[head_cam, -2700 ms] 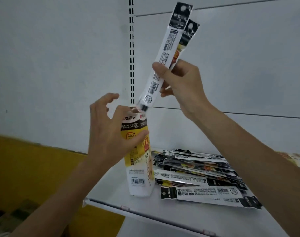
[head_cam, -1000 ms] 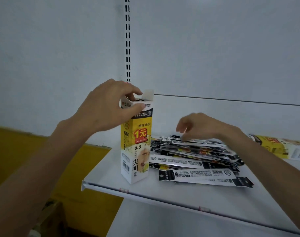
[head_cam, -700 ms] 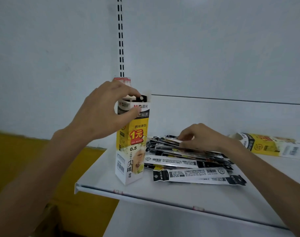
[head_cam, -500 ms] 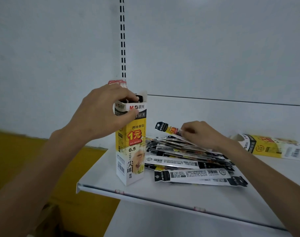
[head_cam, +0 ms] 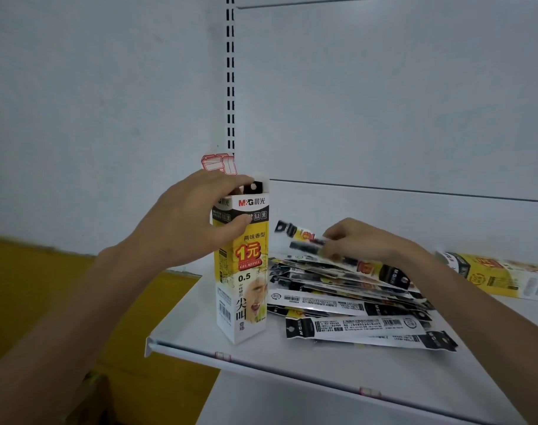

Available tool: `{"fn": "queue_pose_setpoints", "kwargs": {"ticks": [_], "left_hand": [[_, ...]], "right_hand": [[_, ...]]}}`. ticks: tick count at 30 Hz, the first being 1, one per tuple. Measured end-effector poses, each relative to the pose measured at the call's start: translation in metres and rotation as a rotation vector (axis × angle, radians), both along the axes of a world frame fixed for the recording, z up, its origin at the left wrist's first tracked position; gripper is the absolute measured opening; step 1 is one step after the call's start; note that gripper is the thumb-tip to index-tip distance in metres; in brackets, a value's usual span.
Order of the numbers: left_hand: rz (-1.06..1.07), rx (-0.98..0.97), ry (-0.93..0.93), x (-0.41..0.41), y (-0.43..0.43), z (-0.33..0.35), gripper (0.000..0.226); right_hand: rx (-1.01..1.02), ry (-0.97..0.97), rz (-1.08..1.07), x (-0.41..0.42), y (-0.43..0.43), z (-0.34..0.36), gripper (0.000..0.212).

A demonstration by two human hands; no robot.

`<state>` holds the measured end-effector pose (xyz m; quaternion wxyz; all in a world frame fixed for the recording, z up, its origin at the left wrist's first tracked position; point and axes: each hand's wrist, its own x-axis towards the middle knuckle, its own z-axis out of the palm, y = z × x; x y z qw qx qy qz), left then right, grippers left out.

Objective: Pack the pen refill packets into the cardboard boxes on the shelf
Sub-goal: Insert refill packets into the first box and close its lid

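- My left hand (head_cam: 188,219) grips the top of the upright M&G gel refill box (head_cam: 246,277), thumb on its front and fingers curled over its open mouth.
- The box stands near the left front corner of the white shelf (head_cam: 261,360); a black packet top (head_cam: 253,187) shows inside its opening.
- My right hand (head_cam: 363,240) pinches the lifted refill packets (head_cam: 295,233), which look like two but are blurred, just above the pile.
- The pile of refill packets (head_cam: 347,302) lies flat just right of the box.
- A second yellow box (head_cam: 501,276) lies on its side at the far right.
- The slotted upright (head_cam: 230,72) runs up the back wall.
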<state>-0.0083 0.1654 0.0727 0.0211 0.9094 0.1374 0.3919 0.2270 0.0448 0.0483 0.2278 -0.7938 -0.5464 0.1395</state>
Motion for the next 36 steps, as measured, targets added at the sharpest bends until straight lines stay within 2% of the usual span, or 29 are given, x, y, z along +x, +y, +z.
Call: {"fn": "queue_pose_setpoints", "kwargs": {"ticks": [4,7,11,16,20,22,23,26,28,34,36], "left_hand": [[-0.02,0.059,0.02,-0.003,0.005,0.001,0.054],[-0.016,0.136,0.054,-0.003,0.005,0.002,0.053],[-0.051,0.067,0.103,-0.003,0.002,0.003,0.05],[-0.074,0.037,0.088,-0.001,0.004,0.002,0.041],[-0.082,0.028,0.066,0.0,0.006,0.0,0.051],[-0.09,0.026,0.051,0.001,0.007,-0.001,0.053],[-0.1,0.022,0.052,0.001,0.008,-0.001,0.053],[-0.117,0.005,0.067,0.002,0.01,0.002,0.059],[-0.116,-0.002,0.072,0.001,0.01,0.005,0.06],[-0.093,0.035,0.059,0.003,0.011,0.005,0.054],[-0.1,0.056,0.051,0.005,0.012,0.002,0.051]], "right_hand": [[0.142,0.15,0.003,-0.006,-0.001,0.025,0.022],[0.313,0.279,0.049,-0.019,-0.002,0.049,0.016],[0.498,0.435,0.149,-0.037,0.0,0.076,0.015],[0.471,0.532,0.216,-0.043,0.008,0.082,0.017],[0.5,0.469,0.231,-0.039,0.014,0.072,0.039],[0.52,0.462,0.232,-0.039,0.016,0.068,0.025],[0.514,0.502,0.23,-0.038,0.017,0.067,0.023],[0.471,0.707,0.244,-0.034,0.018,0.067,0.037],[0.436,0.691,0.25,-0.032,0.017,0.067,0.04],[0.542,0.534,0.206,-0.035,0.022,0.066,0.018],[0.594,0.493,0.154,-0.036,0.025,0.069,0.024]]}}
